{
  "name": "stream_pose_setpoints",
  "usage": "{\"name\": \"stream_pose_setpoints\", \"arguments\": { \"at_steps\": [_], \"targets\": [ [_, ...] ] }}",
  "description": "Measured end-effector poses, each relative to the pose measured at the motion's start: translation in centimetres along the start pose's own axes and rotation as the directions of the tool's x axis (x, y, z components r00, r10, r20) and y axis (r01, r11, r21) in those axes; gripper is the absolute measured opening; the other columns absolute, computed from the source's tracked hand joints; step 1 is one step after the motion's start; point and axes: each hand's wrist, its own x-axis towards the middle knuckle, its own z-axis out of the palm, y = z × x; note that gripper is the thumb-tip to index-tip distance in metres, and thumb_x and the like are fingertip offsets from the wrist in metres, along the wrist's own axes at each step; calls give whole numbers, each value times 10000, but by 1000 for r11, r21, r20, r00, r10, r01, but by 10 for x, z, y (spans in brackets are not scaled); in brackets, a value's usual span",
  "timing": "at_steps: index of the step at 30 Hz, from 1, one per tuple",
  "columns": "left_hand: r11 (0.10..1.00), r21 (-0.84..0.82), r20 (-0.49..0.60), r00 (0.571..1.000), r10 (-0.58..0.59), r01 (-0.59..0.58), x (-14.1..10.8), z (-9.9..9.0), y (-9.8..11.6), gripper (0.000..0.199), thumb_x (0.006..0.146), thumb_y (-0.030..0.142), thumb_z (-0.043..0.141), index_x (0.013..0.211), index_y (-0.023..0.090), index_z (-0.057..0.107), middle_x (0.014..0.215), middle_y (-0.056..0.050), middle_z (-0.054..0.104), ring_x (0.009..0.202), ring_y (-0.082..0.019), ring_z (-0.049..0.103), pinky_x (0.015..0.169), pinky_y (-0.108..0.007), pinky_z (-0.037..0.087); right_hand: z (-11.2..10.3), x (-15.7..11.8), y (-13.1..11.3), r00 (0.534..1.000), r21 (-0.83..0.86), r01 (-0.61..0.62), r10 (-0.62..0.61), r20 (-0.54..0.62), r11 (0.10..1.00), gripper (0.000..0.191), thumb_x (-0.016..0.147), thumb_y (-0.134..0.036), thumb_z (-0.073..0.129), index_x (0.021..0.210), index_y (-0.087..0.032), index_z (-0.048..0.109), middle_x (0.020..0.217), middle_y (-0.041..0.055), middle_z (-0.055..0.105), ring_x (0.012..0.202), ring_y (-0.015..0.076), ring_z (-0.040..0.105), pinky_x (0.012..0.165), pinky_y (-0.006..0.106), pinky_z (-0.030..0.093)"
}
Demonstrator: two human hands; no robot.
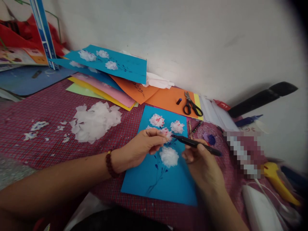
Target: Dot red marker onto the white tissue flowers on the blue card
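Note:
A blue sheet of card (137, 179) lies before me with several ruffled white paper flowers and dark painted stems on it. My left hand (150, 141), a beaded bracelet at its wrist, pinches the edge of a paper flower (166, 132) streaked with red. In my right hand (203, 157) is a black marker (192, 141), its tip pointing left against or very near that flower. Another red-marked flower (157, 120) sits above, a faintly marked one (177, 126) at upper right, and a plain white flower (169, 157) below the fingers.
White paper pieces (95, 123) are heaped on the checked cloth (55, 134) at left. Behind are stacked coloured cards (127, 69), scissors (191, 106) and a marker cap (179, 101). A paint palette (213, 136), a yellow-handled tool (279, 181) and a white power strip (261, 208) lie right.

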Motion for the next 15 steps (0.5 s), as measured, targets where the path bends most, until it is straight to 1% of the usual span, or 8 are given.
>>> {"name": "stream_pose_setpoints", "arguments": {
  "at_steps": [4,8,15],
  "targets": [
    [999,29,11,1000,-20,20,1,-2,0,182,694,322,728,727,151,677,550,42,501,471,-66,396,435,-223,223,-2,3,-1,999,17,6,-5,-33,1000,306,638,-421,886,814,-244,710,674,-35,709,444,68,503,514,229,517],
    [999,26,17,999,-36,36,1,-1,0,205,679,332,744,745,144,693,563,41,502,472,-64,396,437,-223,217,-4,4,1,999,-8,12,-13,-45,1000,312,674,-450,861,820,-231,692,662,-42,690,435,63,481,524,238,528],
    [1000,-3,81,997,-5,6,4,-1,-5,247,662,323,810,789,145,695,573,56,501,466,-58,363,414,-225,218,-3,1,5,999,-57,24,-23,25,998,251,706,-395,839,852,-246,700,704,-27,706,480,75,518,556,246,522]
  ]
}}
